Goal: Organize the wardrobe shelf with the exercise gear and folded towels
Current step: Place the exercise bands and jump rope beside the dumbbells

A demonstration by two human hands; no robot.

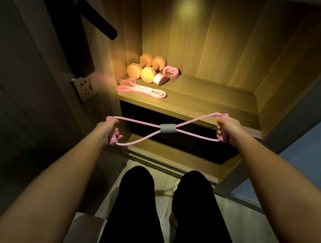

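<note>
Just in front of the shelf (214, 98), slightly below its front edge, the person is holding a figure-eight resistance band (167, 129) pulled out between both hands. Left hand (112, 129) is gripping one pink foam handle, right hand (226, 128) is gripping the other; the fingers (119, 137) of each are curling tight round their handle.

Progress, judging by the layout: partly done.
- Two orange dumbbells (146, 67) are sitting at the shelf's back-left corner.
- A pink heart-shaped piece (171, 71) and a pale pink roll (158, 79) are lying just beside them, towards the shelf's middle.
- A flat pink loop band (142, 90) is lying along the shelf's front-left edge.
- The shelf's right half is standing bare wood.

Left to do: the figure-eight band is not yet going onto the shelf. No folded towels are showing anywhere, so that part looks outstanding.

Band condition: thin pink tubing is crossing through a grey centre sleeve, and both loops are looking taut and flattened, so it is probably carrying tension and will likely spring back when it is let go.
</note>
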